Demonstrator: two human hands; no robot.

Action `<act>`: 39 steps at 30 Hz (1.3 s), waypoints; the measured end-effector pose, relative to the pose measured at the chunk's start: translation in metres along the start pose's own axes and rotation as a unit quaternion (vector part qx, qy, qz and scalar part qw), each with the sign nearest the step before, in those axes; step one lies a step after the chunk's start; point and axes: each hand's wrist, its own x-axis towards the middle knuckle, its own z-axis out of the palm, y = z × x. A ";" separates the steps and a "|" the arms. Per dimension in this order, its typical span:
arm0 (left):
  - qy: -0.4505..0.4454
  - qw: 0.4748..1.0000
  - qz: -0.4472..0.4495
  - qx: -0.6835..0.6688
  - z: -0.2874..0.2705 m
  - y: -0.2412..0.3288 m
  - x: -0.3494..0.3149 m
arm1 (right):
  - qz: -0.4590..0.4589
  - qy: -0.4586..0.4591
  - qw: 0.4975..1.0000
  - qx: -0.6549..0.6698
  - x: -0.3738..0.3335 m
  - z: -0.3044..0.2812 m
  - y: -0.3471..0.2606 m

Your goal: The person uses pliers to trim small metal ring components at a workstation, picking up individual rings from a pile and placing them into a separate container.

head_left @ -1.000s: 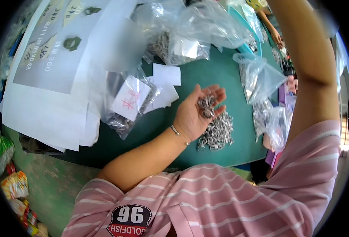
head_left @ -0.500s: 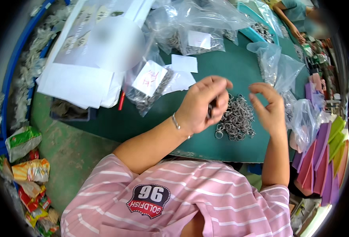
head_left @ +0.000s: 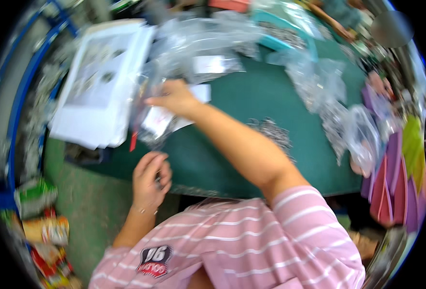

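Note:
My left hand (head_left: 150, 176) is curled into a fist near the table's front edge. Small dark metal rings show between its fingers, though blur hides how they lie. Farther off, my right hand (head_left: 174, 98) pinches the upper part of a clear plastic bag (head_left: 151, 136), which has a white label on its front. My right forearm reaches across the table to it. A loose pile of grey metal rings (head_left: 273, 132) lies on the green table, partly behind that forearm.
White papers (head_left: 95, 91) are stacked at the left, beside a red pen (head_left: 133, 141). More clear bags (head_left: 208, 43) and a turquoise tray (head_left: 312, 48) of metal parts stand at the back. Bags and purple, pink and green bins (head_left: 391, 178) line the right. Another person's arm (head_left: 336, 21) shows far right.
Both hands have moved left, away from the ring pile. The left came nearer the front edge, still closed. The right, open before, now grips the labelled bag. My view has shifted slightly.

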 end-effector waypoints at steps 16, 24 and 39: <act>-0.280 0.818 -0.329 -0.379 0.107 -0.012 0.077 | -0.154 0.646 0.712 0.230 -0.376 -0.098 -0.014; -0.347 0.773 -0.425 -0.318 0.194 -0.050 0.051 | -0.090 0.824 0.500 0.250 -0.485 -0.049 0.008; -0.420 0.665 -0.603 -0.134 0.366 -0.187 -0.107 | -0.132 0.930 0.260 0.224 -0.696 0.059 0.054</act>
